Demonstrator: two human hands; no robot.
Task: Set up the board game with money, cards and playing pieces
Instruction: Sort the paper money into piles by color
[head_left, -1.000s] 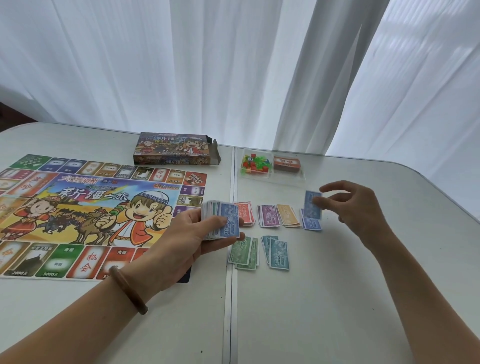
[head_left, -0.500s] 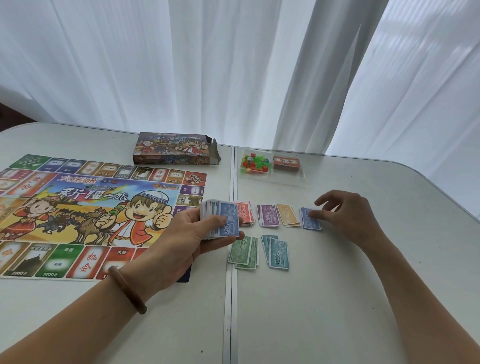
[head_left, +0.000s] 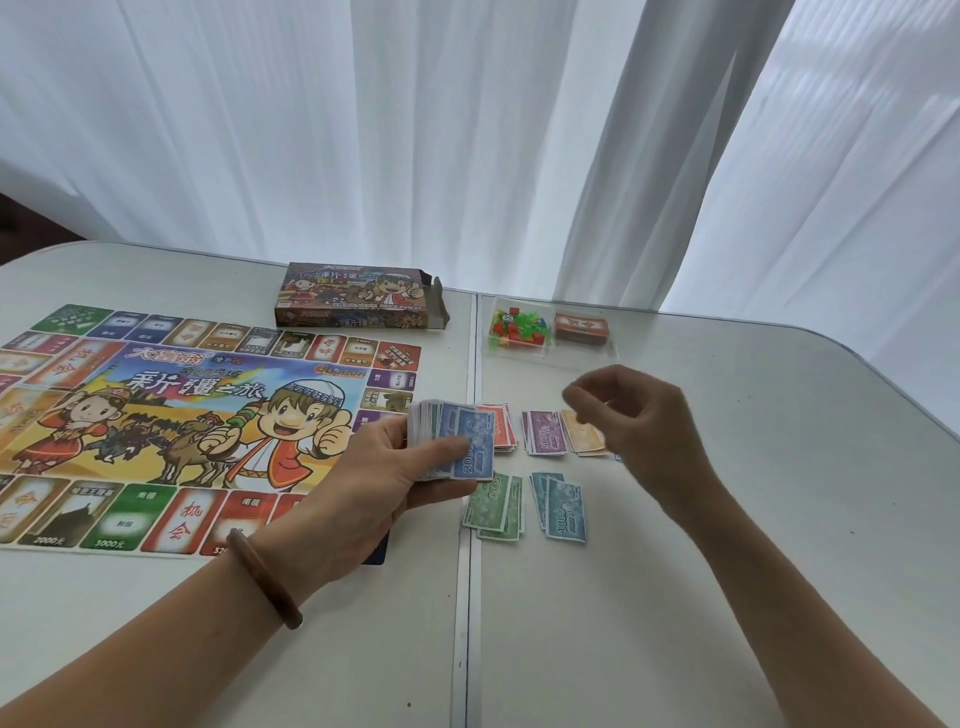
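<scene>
left hand (head_left: 384, 470) grips money stack (head_left: 480, 422), long axis pointing away; right hand (head_left: 641, 415) half-curled, empty.

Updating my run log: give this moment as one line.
left hand: holds money stack | right hand: empty, over sorted piles | tray: untouched
</scene>
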